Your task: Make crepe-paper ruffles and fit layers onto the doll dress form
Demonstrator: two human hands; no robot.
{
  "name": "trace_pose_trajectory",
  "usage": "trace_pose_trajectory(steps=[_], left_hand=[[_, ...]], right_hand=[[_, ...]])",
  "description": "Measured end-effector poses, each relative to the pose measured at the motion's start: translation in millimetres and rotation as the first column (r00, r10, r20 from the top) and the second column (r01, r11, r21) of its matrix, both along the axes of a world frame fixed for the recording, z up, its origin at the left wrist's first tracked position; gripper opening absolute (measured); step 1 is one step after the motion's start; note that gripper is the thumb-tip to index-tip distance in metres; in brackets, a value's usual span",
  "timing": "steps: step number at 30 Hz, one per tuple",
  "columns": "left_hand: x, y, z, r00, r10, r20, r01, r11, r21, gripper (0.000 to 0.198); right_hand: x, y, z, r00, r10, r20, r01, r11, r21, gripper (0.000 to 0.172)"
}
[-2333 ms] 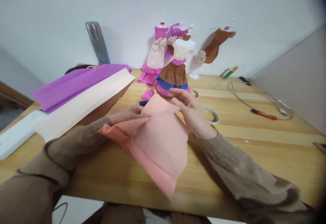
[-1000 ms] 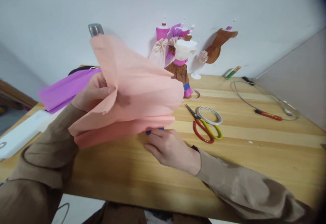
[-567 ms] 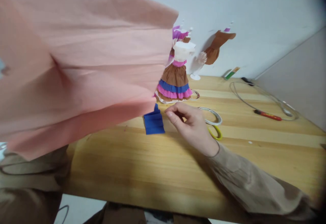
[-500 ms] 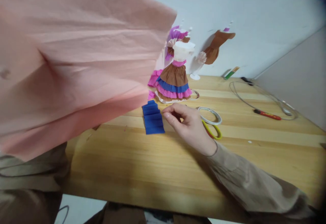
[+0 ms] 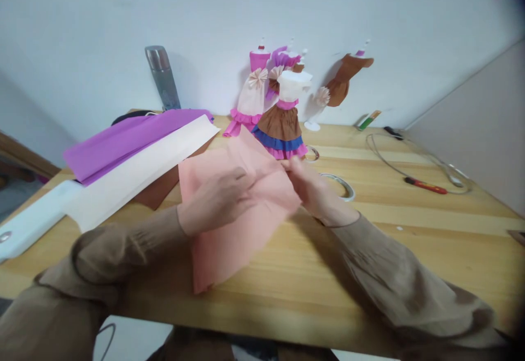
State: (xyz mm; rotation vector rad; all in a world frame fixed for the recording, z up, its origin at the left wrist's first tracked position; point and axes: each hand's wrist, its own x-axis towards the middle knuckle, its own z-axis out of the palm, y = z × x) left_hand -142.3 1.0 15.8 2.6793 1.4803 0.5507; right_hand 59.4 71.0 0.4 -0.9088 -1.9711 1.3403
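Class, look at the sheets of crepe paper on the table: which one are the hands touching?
The salmon-pink sheet, under both hands; the purple sheet and cream sheet lie untouched.

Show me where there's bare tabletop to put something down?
The widest bare wood lies right of the right hand, between the tape ring and the table front edge. Crowded: paper dresses behind, purple sheet left.

The near strip of the counter (image 5: 287,301) lies bare, and so does its right half in front of the tape ring (image 5: 339,185), giving open passage there. To the left, the stacked paper sheets (image 5: 135,153) block the way. Behind the pink sheet (image 5: 229,230), the paper dresses (image 5: 279,109) stand close together along the wall, with the flask (image 5: 162,76) further left. The wire loop (image 5: 410,156) and red tool (image 5: 424,186) clutter the far right corner.
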Motion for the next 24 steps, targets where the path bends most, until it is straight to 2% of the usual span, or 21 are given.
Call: trace_pose_trajectory(steps=[1,3,6,9,12,15,18,20,22,24], left_hand=[[3.3,2.1,-5.9,0.998,-0.047,0.045,0.05,0.997,-0.062,0.015],[1.7,6.7,-10.8,0.983,-0.062,0.172,0.084,0.988,-0.126,0.017],[-14.0,18.3,-4.1,0.944,0.043,0.328,-0.002,0.992,-0.123,0.019],[-31.1,36.4,8.6,0.938,0.158,0.307,-0.125,0.984,-0.124,0.03],[-38.8,57.0,17.3,0.959,0.174,0.224,-0.114,0.959,-0.258,0.039],[-36.4,76.5,17.8,0.961,0.142,0.239,-0.059,0.944,-0.323,0.045],[-30.9,91.7,11.7,0.934,0.071,0.35,0.069,0.925,-0.372,0.048],[-29.3,97.9,6.8,0.891,0.054,0.451,0.152,0.9,-0.408,0.046],[-30.6,101.0,3.4,0.84,0.063,0.54,0.23,0.859,-0.457,0.04],[-34.2,101.5,2.3,0.79,0.05,0.611,0.332,0.803,-0.494,0.026]], right_hand=[[1.6,2.0,0.7,1.0,-0.004,0.03,0.004,1.0,0.001,0.056],[4.6,6.2,2.9,0.997,0.027,0.068,-0.023,0.998,-0.055,0.045],[8.6,12.6,7.9,0.981,0.132,0.141,-0.125,0.991,-0.056,0.039],[12.7,17.2,13.1,0.97,0.182,0.163,-0.176,0.983,-0.053,0.032],[17.1,19.8,16.6,0.967,0.177,0.183,-0.172,0.984,-0.042,0.028],[20.8,19.5,19.8,0.96,0.221,0.174,-0.217,0.975,-0.045,0.026],[23.0,16.3,24.2,0.939,0.318,0.131,-0.312,0.948,-0.069,0.025],[23.8,14.3,26.6,0.918,0.378,0.118,-0.371,0.926,-0.075,0.023],[24.2,13.5,27.6,0.9,0.418,0.121,-0.412,0.908,-0.075,0.023],[24.3,14.0,27.2,0.897,0.424,0.123,-0.417,0.905,-0.08,0.025]])
